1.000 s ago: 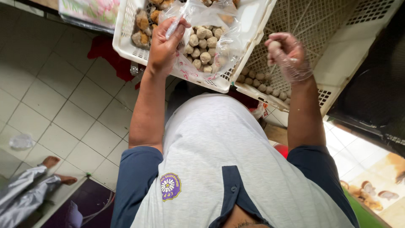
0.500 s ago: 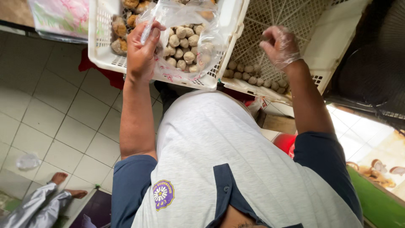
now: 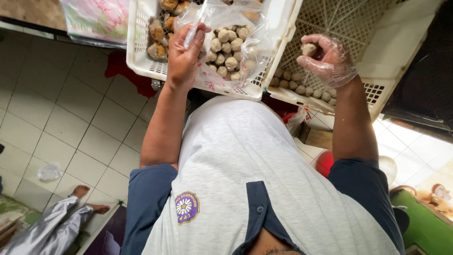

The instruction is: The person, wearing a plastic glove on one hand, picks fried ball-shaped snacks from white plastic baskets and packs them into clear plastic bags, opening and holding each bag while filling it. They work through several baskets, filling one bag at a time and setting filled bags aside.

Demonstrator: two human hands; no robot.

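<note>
Head view, looking down past a grey shirt with navy sleeves.

Left hand (image 3: 183, 56), bare: grip clenched on the gathered edge of a clear plastic bag (image 3: 231, 42), thumb and fingers pinching the film. The bag is partly filled with pale round meatballs (image 3: 225, 47) and rests inside a white slotted basket (image 3: 141, 52). Browner, rougher pieces (image 3: 156, 35) lie loose in the same basket, just beside the bag on its left.

Right hand (image 3: 328, 59), in a thin clear glove: fingers curled, grasping 1 meatball (image 3: 309, 48) at the fingertips. It hangs above a second white basket (image 3: 377, 66), which sits to the right of the first and slightly under its edge. A row of more meatballs (image 3: 302, 87) lies along that basket's near wall, below the hand.

The 2 hands are well apart, with the first basket's rim between them.

Elsewhere: a white tiled floor (image 3: 71, 123) with a dark red patch (image 3: 127, 75) under the first basket; another person's bare feet (image 3: 89, 198) and silvery trouser legs at lower left.
</note>
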